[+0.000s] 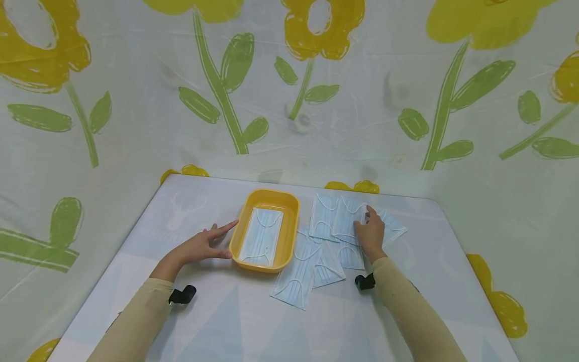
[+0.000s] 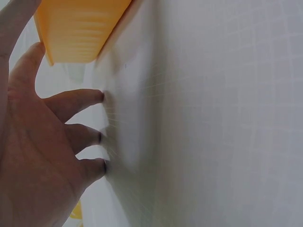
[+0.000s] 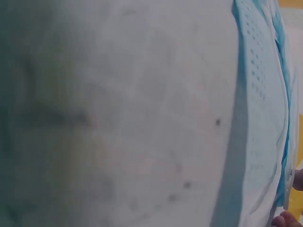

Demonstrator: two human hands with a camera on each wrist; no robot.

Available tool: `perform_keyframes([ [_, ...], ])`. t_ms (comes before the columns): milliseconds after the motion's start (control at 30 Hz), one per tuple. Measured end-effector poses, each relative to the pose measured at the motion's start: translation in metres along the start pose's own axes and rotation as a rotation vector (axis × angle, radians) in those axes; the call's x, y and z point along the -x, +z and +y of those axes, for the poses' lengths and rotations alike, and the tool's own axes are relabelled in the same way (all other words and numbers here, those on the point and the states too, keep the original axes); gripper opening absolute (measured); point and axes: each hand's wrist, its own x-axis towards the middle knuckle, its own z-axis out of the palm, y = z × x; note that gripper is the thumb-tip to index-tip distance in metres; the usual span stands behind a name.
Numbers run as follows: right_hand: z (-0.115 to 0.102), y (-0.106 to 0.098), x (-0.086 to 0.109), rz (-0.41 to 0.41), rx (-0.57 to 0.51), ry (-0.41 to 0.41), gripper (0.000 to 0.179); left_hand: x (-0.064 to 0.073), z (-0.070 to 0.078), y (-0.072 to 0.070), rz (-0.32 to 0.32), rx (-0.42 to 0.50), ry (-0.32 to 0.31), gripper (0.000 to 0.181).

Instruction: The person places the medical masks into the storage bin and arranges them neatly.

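A yellow plastic tray (image 1: 293, 241) holds a light blue pleated face mask (image 1: 262, 236) with white ear loops. My left hand (image 1: 203, 246) is at the tray's left side, its fingers spread, with index finger and thumb at the rim. The left wrist view shows its other fingers (image 2: 85, 97) down by the tabletop. Right of the tray, my right hand (image 1: 372, 234) reaches over the right edge of a face mask (image 1: 349, 218). Its thumb and index fingertip are apart at that mask. In the right wrist view, fingertips (image 3: 285, 220) show beside the mask's far end.
More masks overlap around it: one at the back left (image 1: 322, 221), one under the right hand (image 1: 392, 226), and several nearer the front (image 1: 296, 276). The white table (image 1: 217, 322) has pale blue shapes. A flower-printed curtain (image 1: 339, 141) hangs behind it.
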Motion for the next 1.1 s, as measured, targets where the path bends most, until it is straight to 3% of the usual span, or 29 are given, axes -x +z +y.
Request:
perform_keyframes([
  [267, 0.0028, 0.0001, -0.0061, -0.009, 0.031, 0.053, 0.071, 0.0006, 0.0014, 0.0000, -0.001, -0.002, -0.011, 0.103],
  [567, 0.0022, 0.0018, -0.0066, -0.010, 0.025, 0.039, 0.073, 0.0000, 0.0007, 0.0001, -0.001, -0.002, -0.012, 0.103],
  [1100, 0.0011, 0.0018, -0.0051, -0.036, 0.069, 0.003, 0.045, 0.0019, 0.0032, -0.0004, -0.003, 0.008, -0.018, 0.103],
])
